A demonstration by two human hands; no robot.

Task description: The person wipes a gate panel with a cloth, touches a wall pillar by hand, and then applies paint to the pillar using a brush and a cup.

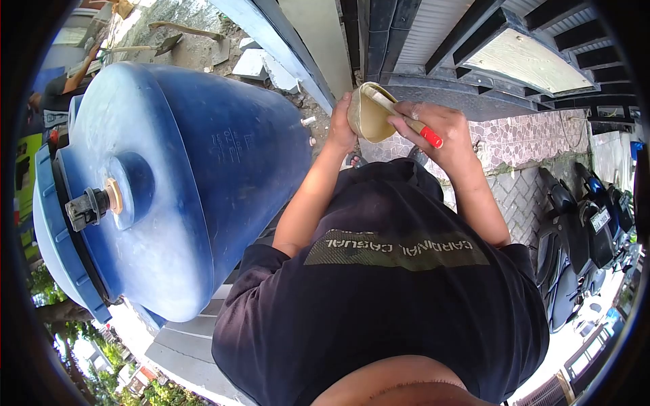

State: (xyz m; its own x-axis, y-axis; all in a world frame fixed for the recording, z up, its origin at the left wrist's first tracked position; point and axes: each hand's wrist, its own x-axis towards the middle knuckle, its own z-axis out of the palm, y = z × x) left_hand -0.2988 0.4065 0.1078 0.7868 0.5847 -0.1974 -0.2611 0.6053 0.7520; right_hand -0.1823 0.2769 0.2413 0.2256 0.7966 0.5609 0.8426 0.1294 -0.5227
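My left hand (343,123) is wrapped around the side of a beige cup-like container (374,120), its mouth tilted toward me. In my right hand (437,128) is a slim brush (431,137) with a red-ended handle. The brush's pale front part lies against the container's rim and reaches inside, so its tip is hard to make out. Fingers of the right hand are closed around the handle, close to the rim. What the container holds cannot be clearly seen.
A large blue water tank (230,155) lies to my left, with a black valve fitting (88,208). Ahead stand a post (318,47) and dark slatted framing (487,37). Parked motorcycles (582,230) are at the right. Broken blocks (265,68) and a shovel (169,44) lie at the upper left.
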